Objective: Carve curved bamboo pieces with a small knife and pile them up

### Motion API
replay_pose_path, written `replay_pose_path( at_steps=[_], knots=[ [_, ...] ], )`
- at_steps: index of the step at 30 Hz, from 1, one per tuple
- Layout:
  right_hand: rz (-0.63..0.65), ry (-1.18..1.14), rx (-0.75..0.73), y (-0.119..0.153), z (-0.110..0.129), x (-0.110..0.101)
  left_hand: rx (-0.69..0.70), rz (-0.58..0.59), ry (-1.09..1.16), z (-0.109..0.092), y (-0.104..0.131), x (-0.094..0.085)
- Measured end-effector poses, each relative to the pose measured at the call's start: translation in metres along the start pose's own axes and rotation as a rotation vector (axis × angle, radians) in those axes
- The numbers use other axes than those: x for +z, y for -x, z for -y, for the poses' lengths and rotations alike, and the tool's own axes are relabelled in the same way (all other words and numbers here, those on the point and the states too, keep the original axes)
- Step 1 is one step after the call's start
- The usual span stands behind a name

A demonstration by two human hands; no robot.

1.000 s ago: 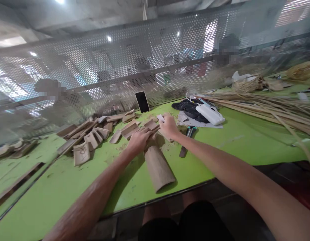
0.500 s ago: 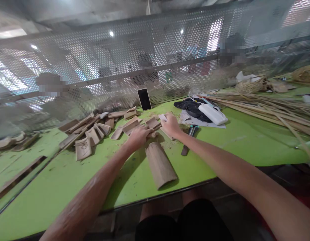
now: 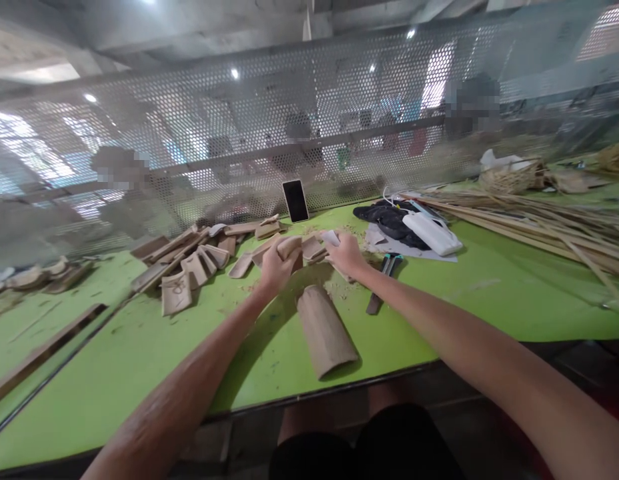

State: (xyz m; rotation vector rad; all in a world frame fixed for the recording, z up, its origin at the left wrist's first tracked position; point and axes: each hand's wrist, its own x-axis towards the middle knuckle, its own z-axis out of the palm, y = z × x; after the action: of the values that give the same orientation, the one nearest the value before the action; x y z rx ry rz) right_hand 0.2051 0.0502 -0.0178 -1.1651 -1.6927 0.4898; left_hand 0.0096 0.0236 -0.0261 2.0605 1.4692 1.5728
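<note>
My left hand [image 3: 275, 268] grips a small curved bamboo piece [image 3: 289, 247], raised a little above the table. In my right hand [image 3: 348, 255] is a small whitish sheet [image 3: 331, 237], pinched at the fingers; whether it is paper or sandpaper I cannot tell. The two hands are apart, side by side. Nearer to me, a larger half-round length of bamboo [image 3: 327, 333] lies with its curved side up. Beside my right forearm is a knife-like tool [image 3: 384, 283] with teal parts. Several cut bamboo pieces [image 3: 193, 270] are heaped beyond my left hand, and shavings lie about.
A phone [image 3: 295, 201] leans against the perforated screen [image 3: 249, 120] at the back. A white power bank-like block [image 3: 433, 233] rests on dark cloth [image 3: 384, 217]. Long bamboo strips [image 3: 529, 217] cover the right side of the green table [image 3: 139, 373]. People sit behind the screen.
My left hand has lifted the small bamboo piece up from the table and turned it. The right hand keeps the whitish sheet. The whole view has shifted slightly.
</note>
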Motion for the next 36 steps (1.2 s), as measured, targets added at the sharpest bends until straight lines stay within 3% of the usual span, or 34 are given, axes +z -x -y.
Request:
replay_pose_path(
  at_steps=[5, 10, 19, 25, 30, 36],
  knots=[
    [0.023, -0.149, 0.03, 0.002, 0.001, 0.001, 0.02, -0.031, 0.087, 0.001, -0.002, -0.002],
    [0.085, -0.264, 0.083, 0.003, 0.001, 0.002, 0.095, 0.009, -0.04, -0.007, -0.001, -0.007],
    [0.054, -0.221, 0.044, 0.0, -0.003, 0.004, 0.114, 0.081, -0.108, -0.003, 0.002, -0.005],
    [0.059, -0.164, 0.043, 0.003, -0.001, 0.002, 0.22, 0.094, -0.23, 0.001, 0.002, -0.008],
    [0.045, -0.145, 0.024, 0.003, -0.001, 0.002, 0.338, 0.13, -0.419, -0.007, 0.0, -0.014],
    [0.026, -0.122, 0.024, 0.003, -0.002, 0.003, 0.322, 0.076, -0.53, -0.017, -0.001, -0.019]
  ],
)
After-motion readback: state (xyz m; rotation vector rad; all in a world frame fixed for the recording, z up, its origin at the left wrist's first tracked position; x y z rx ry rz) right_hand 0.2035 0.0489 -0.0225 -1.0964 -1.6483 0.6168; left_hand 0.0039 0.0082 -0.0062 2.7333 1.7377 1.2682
